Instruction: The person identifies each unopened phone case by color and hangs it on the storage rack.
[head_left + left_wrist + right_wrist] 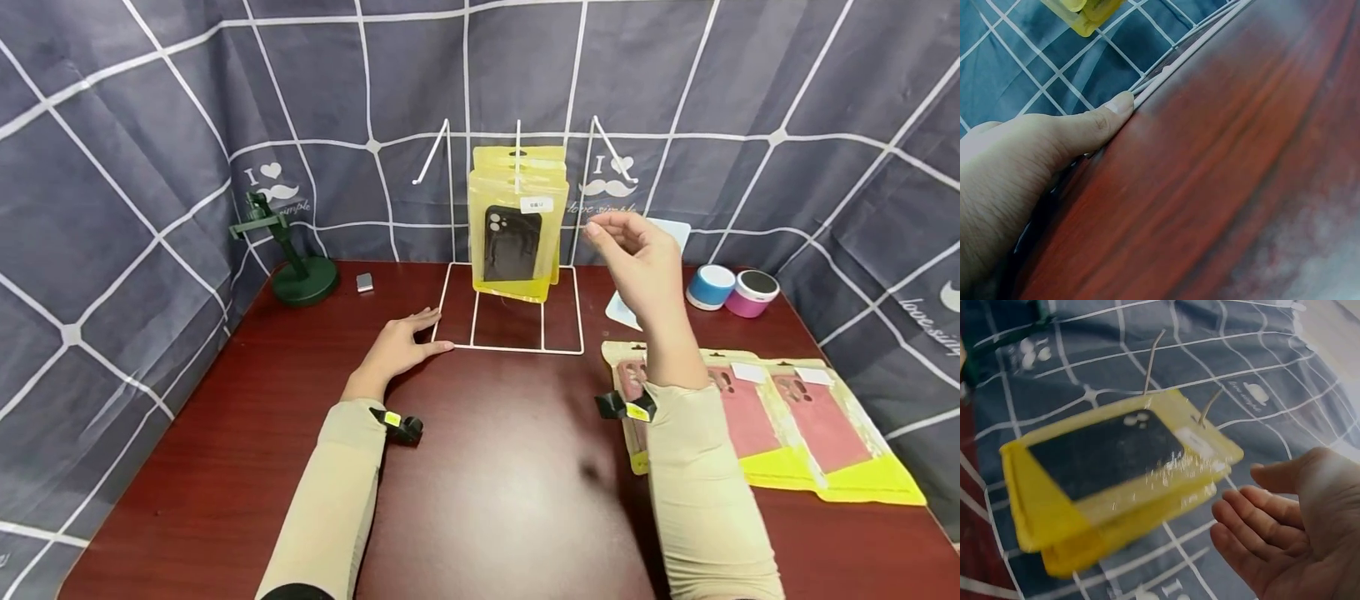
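Note:
A white wire display rack [510,351] stands on the table, and yellow-edged phone case packages [555,242] hang from its middle hook. The front package shows a black phone case [512,243]. My left hand [395,348] rests at the rack's front left corner, thumb and fingers spread; in the left wrist view the thumb [1100,128] touches the white wire. My right hand [643,262] is raised just right of the hanging packages, holding nothing. In the right wrist view, this right hand [1297,531] has loosely bent fingers, apart from the package [1197,481].
Packages with pink phone cases [821,421] lie at the right, partly under my right forearm. Behind them are a blue-sided round object [710,287], a pink-sided one [752,293] and a pale card [622,312]. A green stand [303,281] and small grey block [364,282] sit back left.

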The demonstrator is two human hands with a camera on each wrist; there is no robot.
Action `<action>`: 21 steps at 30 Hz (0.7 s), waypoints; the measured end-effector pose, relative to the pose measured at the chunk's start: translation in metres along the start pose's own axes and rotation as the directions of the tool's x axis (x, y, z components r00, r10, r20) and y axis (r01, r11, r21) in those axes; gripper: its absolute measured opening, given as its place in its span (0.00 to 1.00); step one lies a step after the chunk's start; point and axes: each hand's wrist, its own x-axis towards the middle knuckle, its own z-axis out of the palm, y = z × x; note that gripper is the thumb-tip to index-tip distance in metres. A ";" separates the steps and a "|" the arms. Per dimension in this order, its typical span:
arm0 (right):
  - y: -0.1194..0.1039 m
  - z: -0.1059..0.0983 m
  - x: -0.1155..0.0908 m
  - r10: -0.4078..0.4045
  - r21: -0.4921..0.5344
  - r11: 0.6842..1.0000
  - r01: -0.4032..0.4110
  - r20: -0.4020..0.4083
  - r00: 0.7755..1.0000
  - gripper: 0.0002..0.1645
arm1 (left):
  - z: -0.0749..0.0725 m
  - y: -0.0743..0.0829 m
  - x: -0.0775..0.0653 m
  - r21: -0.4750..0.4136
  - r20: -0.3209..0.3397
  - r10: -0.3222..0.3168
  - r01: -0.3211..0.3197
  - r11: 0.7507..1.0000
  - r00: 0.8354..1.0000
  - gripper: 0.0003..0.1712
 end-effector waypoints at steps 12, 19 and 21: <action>0.060 -0.086 -0.031 0.056 -0.391 0.919 0.045 0.243 0.968 0.15 | -0.001 0.000 0.001 -0.001 0.006 0.016 -0.016 1.000 1.000 0.47; 0.121 -0.133 -0.043 0.230 -0.489 0.872 0.022 0.450 0.863 0.16 | 0.000 0.000 0.001 0.011 0.006 0.015 -0.015 1.000 1.000 0.49; 0.138 -0.135 -0.045 0.261 -0.503 0.864 0.024 0.489 0.833 0.17 | -0.001 0.001 0.001 0.016 0.006 0.012 -0.012 1.000 1.000 0.50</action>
